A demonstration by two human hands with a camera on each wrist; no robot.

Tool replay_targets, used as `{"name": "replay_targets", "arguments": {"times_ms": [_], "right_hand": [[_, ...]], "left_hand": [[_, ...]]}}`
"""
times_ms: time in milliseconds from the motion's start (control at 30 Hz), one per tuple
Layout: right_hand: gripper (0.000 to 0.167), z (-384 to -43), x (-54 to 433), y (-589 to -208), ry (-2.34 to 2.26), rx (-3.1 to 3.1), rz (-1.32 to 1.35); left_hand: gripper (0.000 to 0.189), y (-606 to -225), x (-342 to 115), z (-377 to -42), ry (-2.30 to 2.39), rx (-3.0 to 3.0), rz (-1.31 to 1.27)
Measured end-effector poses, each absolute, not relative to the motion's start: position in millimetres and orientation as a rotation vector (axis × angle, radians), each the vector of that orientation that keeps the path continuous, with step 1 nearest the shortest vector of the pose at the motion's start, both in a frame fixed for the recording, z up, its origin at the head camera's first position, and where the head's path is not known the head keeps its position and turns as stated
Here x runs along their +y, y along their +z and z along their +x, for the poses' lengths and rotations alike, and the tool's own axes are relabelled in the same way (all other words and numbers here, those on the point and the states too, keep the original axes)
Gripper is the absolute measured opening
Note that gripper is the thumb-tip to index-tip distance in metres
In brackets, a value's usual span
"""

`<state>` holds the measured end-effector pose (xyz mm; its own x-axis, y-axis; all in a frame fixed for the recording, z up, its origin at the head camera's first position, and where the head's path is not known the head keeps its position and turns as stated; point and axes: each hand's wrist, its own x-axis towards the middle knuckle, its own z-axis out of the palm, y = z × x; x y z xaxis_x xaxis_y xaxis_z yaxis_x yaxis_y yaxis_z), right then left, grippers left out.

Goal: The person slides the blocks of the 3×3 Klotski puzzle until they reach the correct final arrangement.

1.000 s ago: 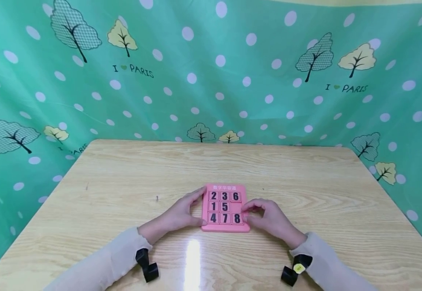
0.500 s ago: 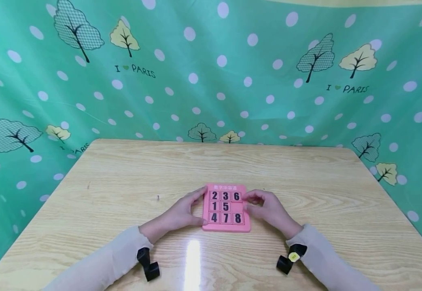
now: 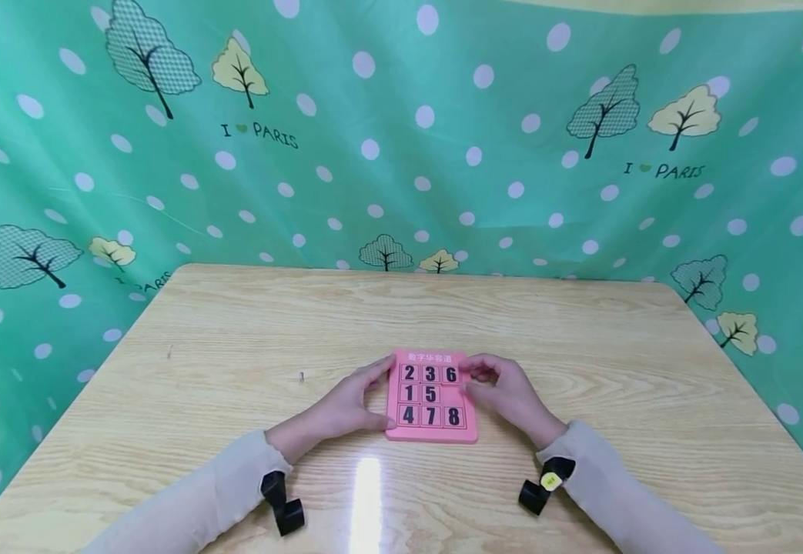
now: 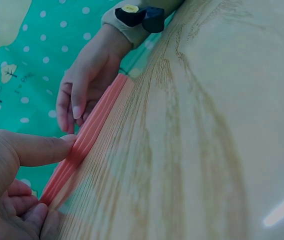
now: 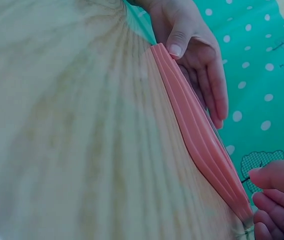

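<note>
A pink number sliding puzzle (image 3: 432, 395) lies flat on the table, its rows reading 2 3 6, then 1 5 and a bare slot, then 4 7 8. My left hand (image 3: 348, 402) grips its left edge, thumb at the near corner and fingers at the far one. At the opposite side, my right hand (image 3: 510, 394) has loosely bent fingers beside the 6 tile (image 3: 451, 375). Its thumb tip points toward the bare slot. From the right wrist view, the right thumb (image 5: 274, 176) stands just off the puzzle's side (image 5: 202, 140), with the other fingers curled below it.
The wood-grain table (image 3: 235, 323) reaches back to a green dotted curtain (image 3: 415, 146) printed with trees. Each sleeved wrist carries a small black camera, one left (image 3: 280, 504) and one right (image 3: 545, 485). A bright light reflection (image 3: 366, 504) shows in front of the puzzle.
My right hand has moved away from me along the puzzle's right edge, from beside the 8 up to the 6. The left hand and the tiles keep their places.
</note>
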<state>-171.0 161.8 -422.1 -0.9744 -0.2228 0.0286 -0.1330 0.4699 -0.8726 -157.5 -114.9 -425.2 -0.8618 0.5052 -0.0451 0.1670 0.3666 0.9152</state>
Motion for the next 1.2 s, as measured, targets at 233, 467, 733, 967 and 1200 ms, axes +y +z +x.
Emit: {"name": "replay_targets", "arguments": {"times_ms": [233, 467, 733, 967, 1200], "right_hand": [[0.03, -175, 160, -424, -1.519, 2.649, -0.284], [0.029, -177, 160, -425, -1.536, 2.646, -0.312], [0.025, -175, 161, -425, -1.514, 2.645, -0.313], [0.026, -170, 162, -424, -1.49, 2.638, -0.291], [0.025, -166, 162, -424, -1.468, 2.647, -0.288]], "left_hand": [[0.096, -425, -114, -157, 1.504, 2.304, 0.586], [0.096, -424, -114, -156, 1.508, 2.303, 0.576], [0.096, -425, -114, -157, 1.503, 2.316, 0.586], [0.096, -425, -114, -157, 1.488, 2.323, 0.587], [0.096, -422, -114, -156, 1.527, 2.29, 0.565]]}}
